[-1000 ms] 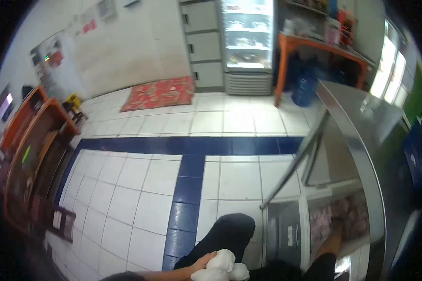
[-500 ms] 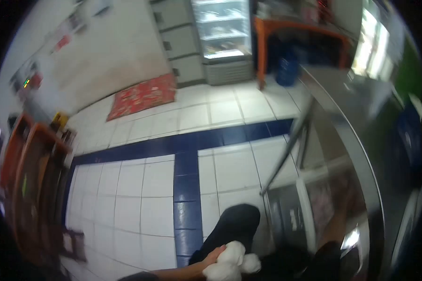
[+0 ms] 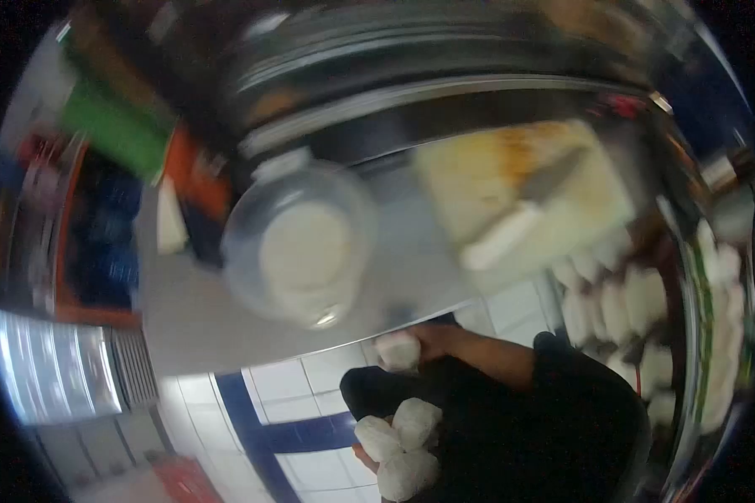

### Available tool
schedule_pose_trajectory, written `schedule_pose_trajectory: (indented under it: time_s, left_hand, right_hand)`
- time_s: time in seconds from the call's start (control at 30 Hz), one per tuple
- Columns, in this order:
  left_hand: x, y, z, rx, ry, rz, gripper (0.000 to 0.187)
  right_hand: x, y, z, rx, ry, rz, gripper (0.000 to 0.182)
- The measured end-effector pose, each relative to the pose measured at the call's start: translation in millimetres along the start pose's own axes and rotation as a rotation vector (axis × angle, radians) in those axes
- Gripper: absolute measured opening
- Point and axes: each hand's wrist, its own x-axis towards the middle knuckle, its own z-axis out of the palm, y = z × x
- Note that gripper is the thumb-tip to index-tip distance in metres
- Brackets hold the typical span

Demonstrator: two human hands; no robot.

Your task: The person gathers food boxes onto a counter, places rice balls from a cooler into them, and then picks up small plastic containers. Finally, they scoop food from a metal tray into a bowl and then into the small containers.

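Note:
Three white round bundles (image 3: 407, 448) rest together at the bottom centre, held in my left hand (image 3: 363, 458), of which only a small part shows behind them. A single white bundle (image 3: 398, 350) hangs just off the counter's front edge, gripped by my right hand (image 3: 432, 342). Both hands are close to my body, below the metal counter (image 3: 218, 335). Motion blur hides the bundles' details.
On the counter stand a translucent bowl (image 3: 365, 222) with pale contents and a yellowish cutting board (image 3: 453, 180) bearing a white-handled knife (image 3: 505, 237). Several wrapped white packs (image 3: 617, 310) lie at the right. A lit fridge (image 3: 54, 365) is at the left.
The view has swung from the floor and fridge to the counter. My right hand, earlier low beside the metal table with its contents unclear, now holds a bundle. My left hand still holds its bundles.

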Motion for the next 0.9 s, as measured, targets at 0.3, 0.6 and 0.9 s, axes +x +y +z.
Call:
schedule_pose_trajectory:
  time_s: [0.3,0.6,0.9]
  left_hand:
    - [-118.4,-22.4,202.2,0.453,-0.075,-0.419,0.067]
    - [-157.2,-168.5,314.8,0.668,-0.184,-0.548,0.070]
    - [-161.2,-270.7,364.4,0.720,-0.195,-0.604,0.072]
  right_hand:
    - [-403.8,52.6,155.1,0.586,0.428,-1.160,0.067]
    - [-723.7,-16.5,2.6,0.694,1.193,-2.017,0.056]
    - [-751.3,-55.1,-20.1,0.846,2.069,-1.145,0.088]
